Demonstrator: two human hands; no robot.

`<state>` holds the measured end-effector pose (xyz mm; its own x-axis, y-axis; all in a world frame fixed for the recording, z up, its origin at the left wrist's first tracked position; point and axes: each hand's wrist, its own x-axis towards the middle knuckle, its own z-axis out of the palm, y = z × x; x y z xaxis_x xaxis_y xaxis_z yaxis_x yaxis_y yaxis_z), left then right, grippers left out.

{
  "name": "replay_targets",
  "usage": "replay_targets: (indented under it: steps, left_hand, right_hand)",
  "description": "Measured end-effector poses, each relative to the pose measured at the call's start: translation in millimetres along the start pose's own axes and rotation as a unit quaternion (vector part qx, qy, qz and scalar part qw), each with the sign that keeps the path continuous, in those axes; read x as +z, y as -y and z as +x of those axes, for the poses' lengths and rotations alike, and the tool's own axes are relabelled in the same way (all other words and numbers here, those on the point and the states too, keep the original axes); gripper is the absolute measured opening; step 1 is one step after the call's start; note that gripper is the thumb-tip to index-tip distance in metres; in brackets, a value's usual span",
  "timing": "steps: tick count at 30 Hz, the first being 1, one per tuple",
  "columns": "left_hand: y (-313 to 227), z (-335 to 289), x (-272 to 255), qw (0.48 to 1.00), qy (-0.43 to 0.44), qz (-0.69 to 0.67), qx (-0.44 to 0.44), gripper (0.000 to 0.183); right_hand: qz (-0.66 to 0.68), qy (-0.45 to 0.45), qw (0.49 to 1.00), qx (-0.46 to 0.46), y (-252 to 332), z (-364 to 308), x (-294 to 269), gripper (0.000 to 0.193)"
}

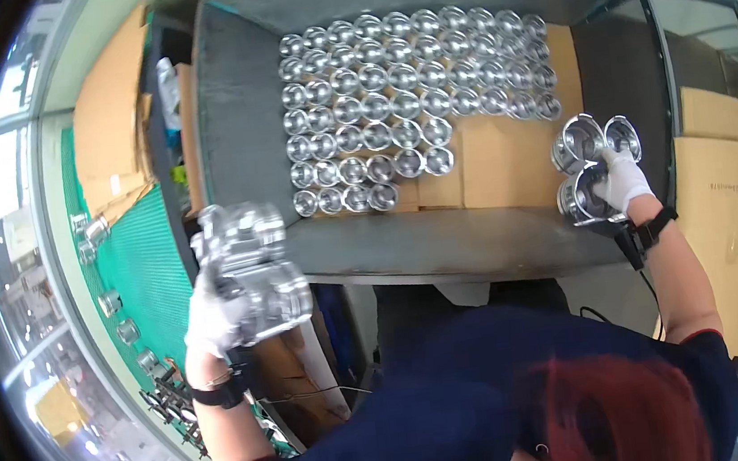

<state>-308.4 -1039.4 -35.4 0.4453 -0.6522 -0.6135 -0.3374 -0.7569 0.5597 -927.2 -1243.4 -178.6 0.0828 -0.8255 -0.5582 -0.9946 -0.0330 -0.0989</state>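
My left hand (214, 312), in a white glove, is closed around a cluster of shiny metal pistons (276, 301) off the left front corner of a grey metal bin (407, 249). They are blurred, so their exact number is hard to tell. At the bin's right side my right hand (623, 182), also gloved, has its fingers hooked into three pistons (578, 144), whose open ends face up. Several rows of similar pistons (373, 79) stand on cardboard inside the bin, toward its far left.
Bare cardboard (506, 166) shows on the bin floor between the rows and my right hand. Left of the bin, a green mat (144, 272) carries a few more pistons along its edge. Brown cardboard sheets (728, 220) stand at the right; others (110, 123) lean at the far left.
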Motion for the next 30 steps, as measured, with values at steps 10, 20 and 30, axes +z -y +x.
replay_targets:
  steps: [10, 20, 30]
  left_hand:
    - [-87.0, 125.8, 454.2, 0.930, 0.228, 0.215, 0.192, 0.049]
    - [-29.6, 264.0, 675.1, 0.910, 0.141, 0.369, 0.128, 0.042]
    - [54.1, 305.9, 726.3, 0.931, -0.018, 0.311, 0.190, 0.043]
  right_hand:
    - [0.045, 0.139, 0.986, 0.077, -130.4, 98.4, 131.5, 0.065]
    - [0.091, 0.032, 0.995, 0.020, -116.3, 222.3, 286.5, 0.052]
    - [0.191, -0.082, 0.976, 0.070, -70.0, 258.5, 377.3, 0.046]
